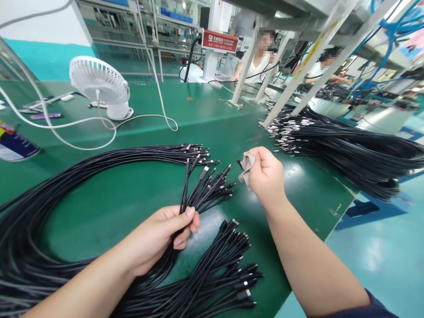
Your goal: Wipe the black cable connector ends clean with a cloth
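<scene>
My left hand (177, 227) is closed around a bundle of black cables (207, 187), whose plug ends fan out beyond the thumb toward the right. Pinched in my right hand (265, 174) is a small greyish cloth (247, 168), held just right of those plugs. A dark tip pokes out at the cloth's left side; what it belongs to is hidden. Below the left hand, more black cables (212, 265) lie with their connectors pointing right. Another group of cables (139, 153) curves round behind, its ends near the held bundle.
On the green table (109, 194), a large pile of black cables (338, 132) lies at the right beside white posts (285, 92). A white fan (99, 84) with a trailing white cord (145, 116) stands at the back left. Two people (258, 62) sit beyond the table.
</scene>
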The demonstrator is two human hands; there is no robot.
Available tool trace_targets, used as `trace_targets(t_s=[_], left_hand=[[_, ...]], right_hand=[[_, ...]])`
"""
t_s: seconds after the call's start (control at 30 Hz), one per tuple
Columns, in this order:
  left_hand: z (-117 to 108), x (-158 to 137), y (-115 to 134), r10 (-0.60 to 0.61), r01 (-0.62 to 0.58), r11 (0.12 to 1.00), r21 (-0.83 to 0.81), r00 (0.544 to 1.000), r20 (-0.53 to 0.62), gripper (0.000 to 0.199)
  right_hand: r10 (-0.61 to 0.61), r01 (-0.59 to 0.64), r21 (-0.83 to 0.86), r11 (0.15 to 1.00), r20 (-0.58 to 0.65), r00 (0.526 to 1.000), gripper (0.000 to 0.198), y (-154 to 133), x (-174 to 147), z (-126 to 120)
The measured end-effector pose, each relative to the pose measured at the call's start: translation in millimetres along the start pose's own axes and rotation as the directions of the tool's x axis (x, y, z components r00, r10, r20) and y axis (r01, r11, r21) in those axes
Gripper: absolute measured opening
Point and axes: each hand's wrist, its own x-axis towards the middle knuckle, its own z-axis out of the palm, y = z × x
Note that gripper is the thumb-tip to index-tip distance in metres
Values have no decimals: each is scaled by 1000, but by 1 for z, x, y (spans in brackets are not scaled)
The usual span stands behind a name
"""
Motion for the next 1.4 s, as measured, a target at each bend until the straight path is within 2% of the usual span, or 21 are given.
trace_targets(t_s=[0.1,0.17,0.27,0.33,0.4,0.47,0.53,0.67,0.87,0.97,1.07,1.13,1.2,1.27,1.3,1.4], left_hand=[[1,0,0,10,-9,999,43,999,-33,38],[3,1,-1,32,-22,992,127,997,-77,40],[6,2,-2,58,-28,965,259,992,-109,44],[8,3,-3,58,-23,953,302,993,-107,46],[9,3,-4,57,-18,944,328,993,-108,45],[9,3,-5,61,-21,937,348,993,-105,44],[9,2,-5,67,-28,938,346,993,-101,42],[9,1,-5,87,-37,950,309,985,-147,40],[8,1,-3,150,-104,977,186,956,-251,35],[8,1,-3,163,-134,984,120,945,-285,38],[8,1,-3,156,-134,986,100,951,-268,37],[7,1,-3,157,-131,985,114,954,-255,33],[6,2,-4,161,-127,981,147,955,-250,28],[5,3,-4,172,-129,975,179,953,-251,26],[5,3,-5,179,-132,973,191,951,-251,26],[4,3,-5,189,-140,969,202,949,-250,26]], right_hand=[[58,-62,204,977,26,998,29,-2,-4,0],[42,-60,307,950,64,997,28,-7,-10,2],[-68,18,282,959,165,984,23,-14,-19,3],[-134,69,217,974,304,943,23,-16,-22,4],[-190,119,188,975,431,882,22,-17,-22,4],[-226,140,201,970,510,830,19,-20,-20,4],[-213,84,245,966,563,799,12,-24,-19,3],[-116,-124,305,944,659,743,9,-30,-16,-2],[-146,-93,311,946,664,734,19,-25,-14,-4],[-143,-75,298,952,644,751,13,-23,-15,-4],[-231,55,300,952,591,773,7,-24,-16,-2],[-303,162,282,946,586,751,3,-25,-16,-1],[-341,215,272,938,611,714,11,-27,-15,-1],[-349,213,283,935,631,693,16,-28,-13,-3],[-331,185,287,940,635,698,16,-28,-12,-4],[-195,-1,288,958,651,734,10,-26,-10,-8]])
